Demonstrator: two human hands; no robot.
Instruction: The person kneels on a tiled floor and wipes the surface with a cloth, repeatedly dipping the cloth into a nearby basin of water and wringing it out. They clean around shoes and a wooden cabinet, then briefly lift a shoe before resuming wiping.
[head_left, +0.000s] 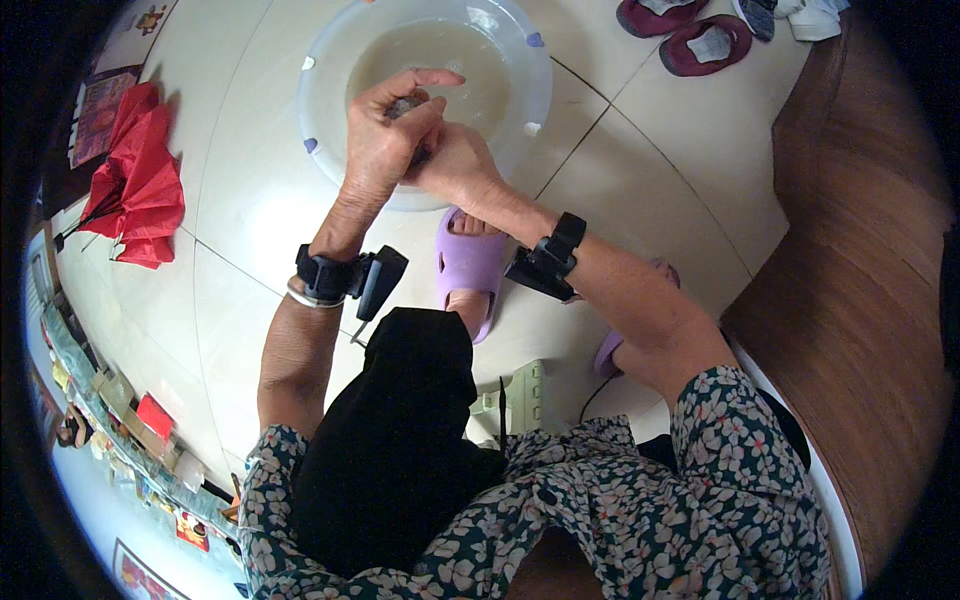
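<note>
Both hands meet over a pale translucent plastic basin (324, 101) that holds cloudy greyish water (484, 90). My left hand (377, 142) closes around a bunched dark grey item (403, 107), seemingly a piece of cloth, with the index finger stretched out to the right. Pressed against it is my right hand (463, 161), curled in a fist on the same item; a darker part of it shows between the two palms. Most of the item is hidden by the fingers, so its exact kind cannot be told.
A red umbrella (146, 180) lies on the tiled floor at left. Dark red shoes (705, 46) stand at the upper right, near brown wooden furniture (862, 210). A purple slipper (470, 259) is on my foot close to the basin; a pale green stool (529, 394) shows below.
</note>
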